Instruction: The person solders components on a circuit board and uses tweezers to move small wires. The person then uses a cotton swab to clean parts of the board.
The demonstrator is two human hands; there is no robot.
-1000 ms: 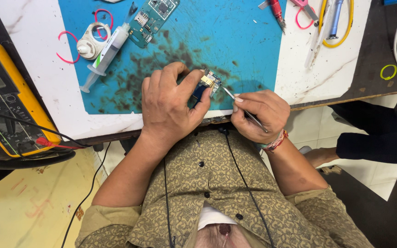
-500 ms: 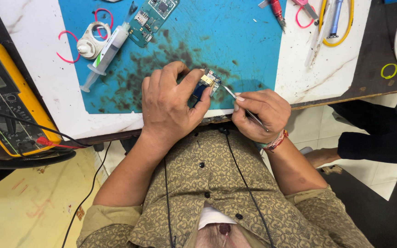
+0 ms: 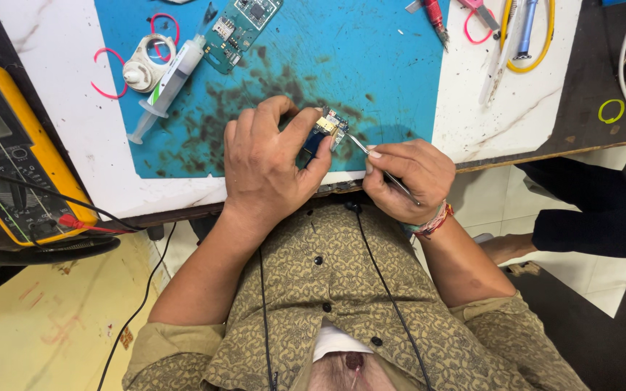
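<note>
The left hand [image 3: 269, 170] pinches a small circuit board [image 3: 325, 129] steady on the blue mat [image 3: 385, 65] at the bench edge, so the right hand [image 3: 407, 177], closed around thin tweezers [image 3: 374, 161], can probe it, while a syringe [image 3: 168, 83] and green circuit board [image 3: 240, 25] lie beyond.

White marble-look surface [image 3: 59, 156] with grey veining, covered in the middle by a blue mat [image 3: 371, 65] stained with dark blotches. Dark panel [image 3: 595, 80] adjoining the surface's right edge. Below the near edge, at left, a yellowish floor [image 3: 38, 318] with reddish marks and a thin black cable [image 3: 135, 311] trailing across it; at right, pale floor tiles [image 3: 494, 210] with grey joints. Even, soft light, no hard shadows.
</note>
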